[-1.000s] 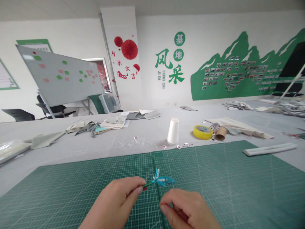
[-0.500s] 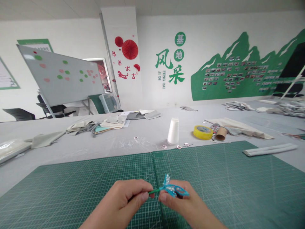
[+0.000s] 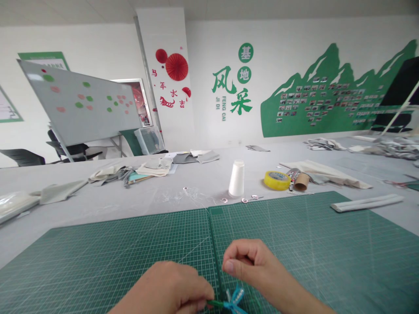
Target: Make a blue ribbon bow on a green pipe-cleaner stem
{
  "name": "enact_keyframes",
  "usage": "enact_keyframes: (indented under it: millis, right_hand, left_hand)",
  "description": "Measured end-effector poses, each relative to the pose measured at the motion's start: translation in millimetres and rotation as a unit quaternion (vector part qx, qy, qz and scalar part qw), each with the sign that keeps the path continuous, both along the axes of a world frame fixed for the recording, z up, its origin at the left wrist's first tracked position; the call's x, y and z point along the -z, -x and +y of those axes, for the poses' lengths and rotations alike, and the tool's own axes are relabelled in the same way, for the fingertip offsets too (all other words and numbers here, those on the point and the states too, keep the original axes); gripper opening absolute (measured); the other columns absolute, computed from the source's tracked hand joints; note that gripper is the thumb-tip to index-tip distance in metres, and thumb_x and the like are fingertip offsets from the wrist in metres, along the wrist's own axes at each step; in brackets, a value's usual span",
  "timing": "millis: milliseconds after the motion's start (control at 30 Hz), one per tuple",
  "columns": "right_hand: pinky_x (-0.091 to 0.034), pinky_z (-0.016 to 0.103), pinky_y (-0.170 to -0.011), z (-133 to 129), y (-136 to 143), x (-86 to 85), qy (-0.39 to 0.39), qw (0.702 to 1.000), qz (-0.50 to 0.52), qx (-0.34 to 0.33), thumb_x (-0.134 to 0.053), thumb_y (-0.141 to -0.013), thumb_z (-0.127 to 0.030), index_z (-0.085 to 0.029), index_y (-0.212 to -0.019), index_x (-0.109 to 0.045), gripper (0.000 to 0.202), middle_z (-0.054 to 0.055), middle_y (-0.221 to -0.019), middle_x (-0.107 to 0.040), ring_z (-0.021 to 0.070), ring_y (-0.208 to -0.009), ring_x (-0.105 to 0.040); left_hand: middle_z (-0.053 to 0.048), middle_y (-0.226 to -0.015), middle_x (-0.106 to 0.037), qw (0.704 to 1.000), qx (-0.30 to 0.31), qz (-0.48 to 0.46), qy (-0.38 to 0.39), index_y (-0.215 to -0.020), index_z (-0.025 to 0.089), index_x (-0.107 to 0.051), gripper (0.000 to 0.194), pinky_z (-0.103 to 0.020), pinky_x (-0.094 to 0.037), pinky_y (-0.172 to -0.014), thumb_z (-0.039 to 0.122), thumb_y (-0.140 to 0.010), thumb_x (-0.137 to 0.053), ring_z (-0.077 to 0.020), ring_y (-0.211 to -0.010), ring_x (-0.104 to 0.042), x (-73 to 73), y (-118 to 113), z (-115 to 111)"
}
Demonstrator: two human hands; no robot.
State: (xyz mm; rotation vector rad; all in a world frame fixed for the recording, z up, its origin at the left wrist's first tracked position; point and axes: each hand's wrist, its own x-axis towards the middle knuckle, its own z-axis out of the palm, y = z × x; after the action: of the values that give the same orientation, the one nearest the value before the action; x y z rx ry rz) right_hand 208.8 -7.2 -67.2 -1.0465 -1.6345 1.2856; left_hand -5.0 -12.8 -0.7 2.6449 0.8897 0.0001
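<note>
Dropped toward the frame's bottom edge since the earlier view, the blue beaded flower [image 3: 236, 298] lies over the green mats [image 3: 131, 244]. Its stem [image 3: 216, 303] is clamped in the left hand [image 3: 170, 285], probably leaving the petals free. Off the petals, the right hand [image 3: 250, 264] curls, fingertips together; any thread there I cannot tell.

On the table [image 3: 203, 174], the cone [image 3: 237, 179] stands behind the mats [image 3: 131, 253], left of the tape roll [image 3: 276, 180].
</note>
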Motion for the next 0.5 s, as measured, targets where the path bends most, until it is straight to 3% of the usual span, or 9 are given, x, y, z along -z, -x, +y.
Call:
enact_keyframes:
  millis: [167,267,500]
  right_hand:
    - [-0.024,0.025,-0.047,-8,3,-16.6,-0.041,0.998,-0.049,0.022,-0.062,-0.081,-0.035,-0.019,-0.066,-0.064,0.022,-0.007,-0.054,-0.039,0.0108,-0.05,-0.03]
    - [-0.03,0.025,-0.049,-13,5,-22.5,-0.113,0.989,-0.092,0.035,-0.061,-0.083,-0.031,-0.02,-0.066,-0.066,0.021,-0.004,-0.057,-0.048,0.0115,-0.052,-0.04]
    - [-0.036,0.025,-0.049,-20,3,-9.7,-0.259,0.943,-0.208,0.009,-0.055,-0.088,-0.022,-0.02,-0.074,-0.069,0.02,0.0,-0.06,-0.06,0.0129,-0.051,-0.053]
  left_hand:
    - [0.003,-0.071,-0.072,0.998,-0.046,-0.03,-0.039,-0.079,0.025,-0.071,0.024,-0.018,-0.044,-0.057,0.019,-0.092,-0.051,-0.0154,-0.065,-0.067,0.5,2,-5]
    - [0.002,-0.075,-0.074,0.994,-0.087,-0.061,-0.023,-0.083,0.026,-0.073,0.026,-0.019,-0.046,-0.061,0.021,-0.091,-0.049,-0.0164,-0.068,-0.068,2.5,4,-5]
    - [0.0,-0.083,-0.075,0.969,-0.189,-0.157,-0.018,-0.092,0.027,-0.073,0.027,-0.025,-0.051,-0.072,0.026,-0.091,-0.046,-0.019,-0.076,-0.068,14.3,7,1]
